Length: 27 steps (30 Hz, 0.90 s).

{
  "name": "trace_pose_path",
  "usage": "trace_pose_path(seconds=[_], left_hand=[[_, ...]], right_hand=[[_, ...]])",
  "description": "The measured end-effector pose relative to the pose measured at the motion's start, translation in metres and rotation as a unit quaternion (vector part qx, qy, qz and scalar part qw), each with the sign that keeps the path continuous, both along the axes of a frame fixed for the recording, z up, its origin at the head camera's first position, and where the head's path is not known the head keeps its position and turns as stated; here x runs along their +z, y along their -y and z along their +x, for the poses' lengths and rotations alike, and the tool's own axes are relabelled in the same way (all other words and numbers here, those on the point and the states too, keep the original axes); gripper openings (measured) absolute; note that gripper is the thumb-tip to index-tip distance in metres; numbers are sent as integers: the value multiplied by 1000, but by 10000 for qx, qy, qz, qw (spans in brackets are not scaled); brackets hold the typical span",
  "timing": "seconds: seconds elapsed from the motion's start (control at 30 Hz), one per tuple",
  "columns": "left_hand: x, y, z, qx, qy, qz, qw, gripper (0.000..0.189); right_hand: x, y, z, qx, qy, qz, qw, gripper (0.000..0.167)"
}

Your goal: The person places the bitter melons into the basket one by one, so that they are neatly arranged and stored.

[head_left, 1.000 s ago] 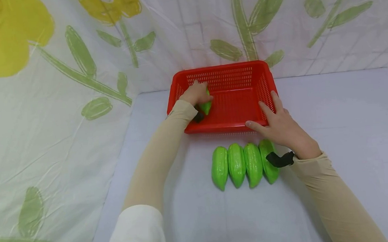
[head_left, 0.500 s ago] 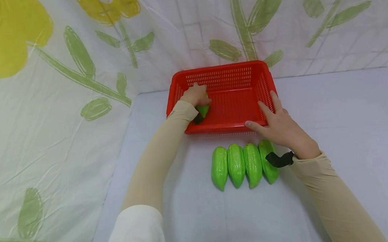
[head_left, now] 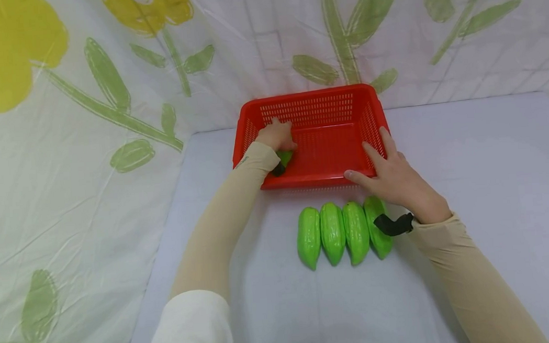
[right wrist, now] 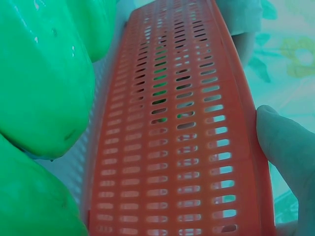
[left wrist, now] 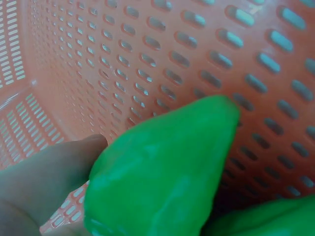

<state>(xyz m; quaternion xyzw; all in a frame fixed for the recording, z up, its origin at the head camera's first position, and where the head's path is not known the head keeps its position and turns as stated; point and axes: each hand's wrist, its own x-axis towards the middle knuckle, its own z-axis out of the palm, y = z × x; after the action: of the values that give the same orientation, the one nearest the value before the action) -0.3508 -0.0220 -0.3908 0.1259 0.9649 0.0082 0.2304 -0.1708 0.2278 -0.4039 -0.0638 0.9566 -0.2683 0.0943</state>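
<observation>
In the head view my left hand (head_left: 276, 135) reaches into the left end of a red plastic basket (head_left: 317, 181) and grips a glossy green fruit (head_left: 284, 157), long with a pointed end. The left wrist view shows the thumb against this fruit's side, its tip close to the perforated wall. A second green fruit (left wrist: 275, 219) lies beside it there, mostly out of frame. My right hand (head_left: 399, 177) rests on the basket's near right corner with fingers spread and fairly straight, thumb tip on the front rim. The right wrist view has the thumb at that rim.
Several similar green fruits (head_left: 333, 233) lie side by side in a row on the white tabletop (head_left: 283, 307), just in front of the basket. The rightmost is partly covered by a black wrist strap (head_left: 394, 224). A flower-printed curtain (head_left: 230, 64) hangs behind and to the left.
The fruit in my left hand has turned and shifted slightly left, and less of it shows beneath the fingers. My right hand stays at the basket's corner.
</observation>
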Motion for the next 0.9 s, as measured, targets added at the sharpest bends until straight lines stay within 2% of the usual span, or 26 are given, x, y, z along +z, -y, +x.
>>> trace_pose_path(seconds=[0.13, 0.5, 0.73, 0.9], left_hand=[[2, 1, 4, 38, 54, 86, 9999, 74], [2, 0, 2, 40, 160, -85, 9998, 78], [4, 2, 1, 73, 122, 136, 9998, 81], [10, 2, 2, 35, 81, 245, 9997, 79]], right_hand=[[-1, 0, 0, 0, -15, -1, 10000, 103], [-1, 1, 0, -13, -15, -18, 10000, 102], [1, 1, 0, 5, 6, -3, 10000, 102], [1, 1, 0, -10, 43, -4, 10000, 102]])
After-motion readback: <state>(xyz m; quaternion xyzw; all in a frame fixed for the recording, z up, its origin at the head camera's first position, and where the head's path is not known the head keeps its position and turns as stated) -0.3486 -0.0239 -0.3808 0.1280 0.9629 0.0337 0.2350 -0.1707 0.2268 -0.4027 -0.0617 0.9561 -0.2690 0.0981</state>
